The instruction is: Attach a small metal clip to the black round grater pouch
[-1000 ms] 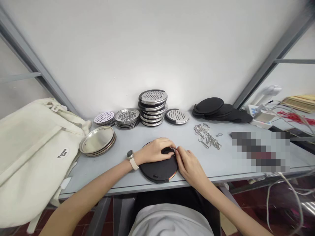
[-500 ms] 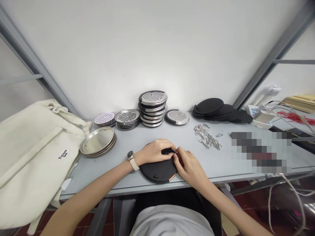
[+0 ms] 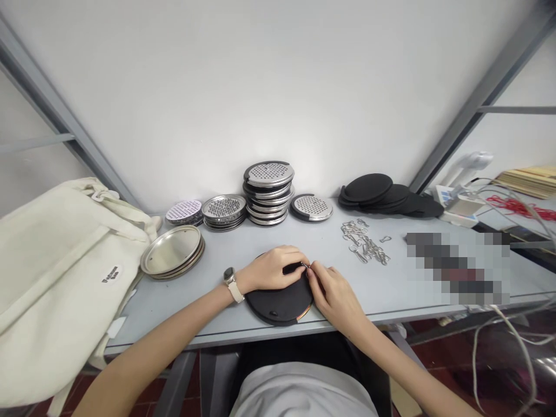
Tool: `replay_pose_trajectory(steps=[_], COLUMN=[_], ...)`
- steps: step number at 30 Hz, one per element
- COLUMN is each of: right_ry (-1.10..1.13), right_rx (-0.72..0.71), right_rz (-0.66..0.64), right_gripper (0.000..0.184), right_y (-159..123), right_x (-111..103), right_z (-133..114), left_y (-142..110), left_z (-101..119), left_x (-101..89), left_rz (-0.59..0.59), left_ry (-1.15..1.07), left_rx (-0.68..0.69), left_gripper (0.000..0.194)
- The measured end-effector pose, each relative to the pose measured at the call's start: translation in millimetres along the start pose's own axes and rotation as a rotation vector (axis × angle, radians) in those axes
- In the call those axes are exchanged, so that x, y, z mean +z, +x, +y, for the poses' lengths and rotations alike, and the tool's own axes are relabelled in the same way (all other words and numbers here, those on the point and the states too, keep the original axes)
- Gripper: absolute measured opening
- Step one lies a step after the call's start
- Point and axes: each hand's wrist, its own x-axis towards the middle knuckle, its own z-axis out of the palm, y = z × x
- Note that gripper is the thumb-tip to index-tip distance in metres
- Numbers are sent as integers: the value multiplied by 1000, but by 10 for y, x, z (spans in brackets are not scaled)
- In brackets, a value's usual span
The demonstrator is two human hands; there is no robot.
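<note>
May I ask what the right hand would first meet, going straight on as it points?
The right hand would probably meet the left hand first, over the round black disc; depth is unclear.

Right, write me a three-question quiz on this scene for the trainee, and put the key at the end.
1. Open question: What does the left hand lie across?
2. True or false: The loose metal clips lie nearer the person than the pile of black discs by the wall.
3. Multiple choice: Which wrist has the watch? A) right B) left C) both

Key: 1. A round black disc. 2. True. 3. B.
</note>
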Motion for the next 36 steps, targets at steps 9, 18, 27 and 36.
replay_pose_trajectory(steps=[9,18,27,36], right_ry=[73,108,157,172], right_rx=[-17,-12,-7,25], right_rz=[4,-17,-27,-41], right_gripper=[20,21,21,20], right_y=[15,3,21,12], right_x=[-17,-22,-22,-24], right_z=[-2,5,6,8], left_y=[-6,2,7,13], left_z=[-57,-9,9,28], left_x=[9,5,-7,-21], left_rz=[-10,31,4,-32], left_ry=[39,84,83,-8], left_rx=[-6,1,-1,6], left_gripper=[20,21,31,26])
